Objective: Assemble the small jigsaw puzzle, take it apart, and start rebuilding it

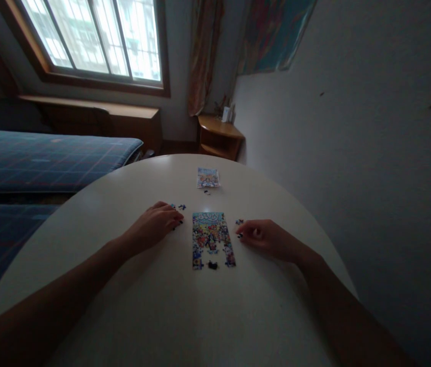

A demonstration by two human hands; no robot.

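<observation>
A partly assembled jigsaw puzzle point(210, 227) lies on the white table between my hands, with a gap in its lower part. One loose dark piece point(212, 265) sits in the bottom of that gap. To the puzzle's left, my left hand point(161, 220) rests with its fingers stretched out over dark pieces at their tips. Just beyond those fingers lie loose pieces point(182, 207). On the right, my right hand point(265, 237) has thumb and forefinger pinched at a small dark puzzle piece point(240, 235). Another loose piece point(239, 221) is close to its knuckles.
Farther back on the round table point(139, 178) lies a small picture packet point(208, 178), with tiny pieces point(207, 192) in front. A bed point(47, 158) stands at the left, a wooden corner shelf point(221, 127) behind. The wall point(372, 168) runs along the right.
</observation>
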